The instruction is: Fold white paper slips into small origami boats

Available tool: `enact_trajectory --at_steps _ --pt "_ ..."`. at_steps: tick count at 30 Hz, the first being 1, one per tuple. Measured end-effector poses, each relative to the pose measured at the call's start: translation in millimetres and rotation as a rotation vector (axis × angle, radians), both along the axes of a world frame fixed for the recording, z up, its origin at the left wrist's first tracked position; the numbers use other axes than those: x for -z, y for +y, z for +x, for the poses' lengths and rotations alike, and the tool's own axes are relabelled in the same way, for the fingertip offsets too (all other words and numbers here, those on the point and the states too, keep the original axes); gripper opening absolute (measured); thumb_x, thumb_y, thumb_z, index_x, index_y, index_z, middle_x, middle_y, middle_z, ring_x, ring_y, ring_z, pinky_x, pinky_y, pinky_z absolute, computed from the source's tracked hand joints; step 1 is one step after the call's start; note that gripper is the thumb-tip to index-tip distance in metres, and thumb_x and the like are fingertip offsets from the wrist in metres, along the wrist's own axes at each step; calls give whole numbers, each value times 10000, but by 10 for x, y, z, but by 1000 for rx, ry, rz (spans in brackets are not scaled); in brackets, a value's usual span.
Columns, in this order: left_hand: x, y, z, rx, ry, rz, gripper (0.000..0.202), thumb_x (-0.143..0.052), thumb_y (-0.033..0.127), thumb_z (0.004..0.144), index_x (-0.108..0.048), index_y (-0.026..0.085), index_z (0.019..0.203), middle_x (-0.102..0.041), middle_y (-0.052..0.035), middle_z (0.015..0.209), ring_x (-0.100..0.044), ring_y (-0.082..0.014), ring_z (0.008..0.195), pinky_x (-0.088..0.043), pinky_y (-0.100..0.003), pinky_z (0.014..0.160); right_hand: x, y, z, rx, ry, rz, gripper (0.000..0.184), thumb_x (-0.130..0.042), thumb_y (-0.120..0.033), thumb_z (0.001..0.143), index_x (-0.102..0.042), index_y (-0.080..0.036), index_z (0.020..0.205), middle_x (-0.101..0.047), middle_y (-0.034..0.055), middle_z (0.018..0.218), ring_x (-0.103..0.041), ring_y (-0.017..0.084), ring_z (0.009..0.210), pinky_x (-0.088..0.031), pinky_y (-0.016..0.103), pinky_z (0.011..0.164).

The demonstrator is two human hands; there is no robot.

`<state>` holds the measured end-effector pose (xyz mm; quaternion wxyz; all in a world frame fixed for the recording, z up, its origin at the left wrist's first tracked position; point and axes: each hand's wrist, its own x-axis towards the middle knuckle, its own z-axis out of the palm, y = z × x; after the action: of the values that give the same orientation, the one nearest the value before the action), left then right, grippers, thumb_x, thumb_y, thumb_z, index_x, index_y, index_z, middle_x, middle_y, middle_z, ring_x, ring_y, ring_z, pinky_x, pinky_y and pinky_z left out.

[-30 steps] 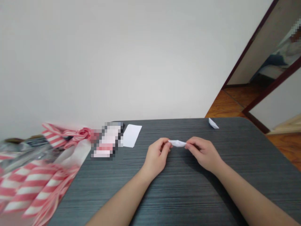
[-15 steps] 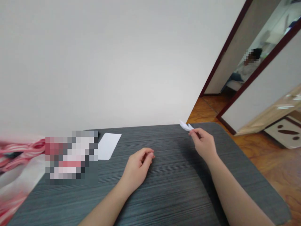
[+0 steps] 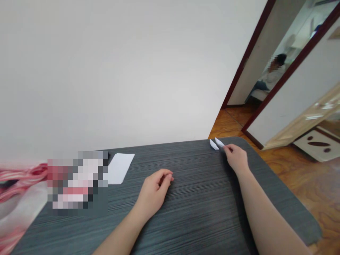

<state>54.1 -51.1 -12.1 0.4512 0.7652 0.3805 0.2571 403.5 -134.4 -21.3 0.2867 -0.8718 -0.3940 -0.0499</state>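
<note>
The right hand [image 3: 236,159] has its fingertips together at the near end of a folded paper boat [image 3: 219,142]; whether it is pinching, I cannot tell. The boat's long axis slants up-left toward the far edge of the dark table [image 3: 199,216], just beside a second paper boat [image 3: 213,144]. The left hand [image 3: 155,189] rests curled and empty, well apart, nearest a white paper sheet [image 3: 120,168] beside a blurred object [image 3: 77,180].

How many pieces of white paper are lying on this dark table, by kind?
Folded white paper pieces: 2
Flat white paper sheets: 1
Total: 3
</note>
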Motion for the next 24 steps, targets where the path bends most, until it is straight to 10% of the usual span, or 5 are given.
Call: enact_trajectory --at_steps 24 --pt "4 13 2 4 46 18 268 -510 409 922 -666 198 977 -744 -46 877 -703 -199 787 -567 -319 736 3 -44 6 -79 30 7 256 -608 -381 855 -755 -173 874 -729 94 851 -645 243 807 -447 336 749"
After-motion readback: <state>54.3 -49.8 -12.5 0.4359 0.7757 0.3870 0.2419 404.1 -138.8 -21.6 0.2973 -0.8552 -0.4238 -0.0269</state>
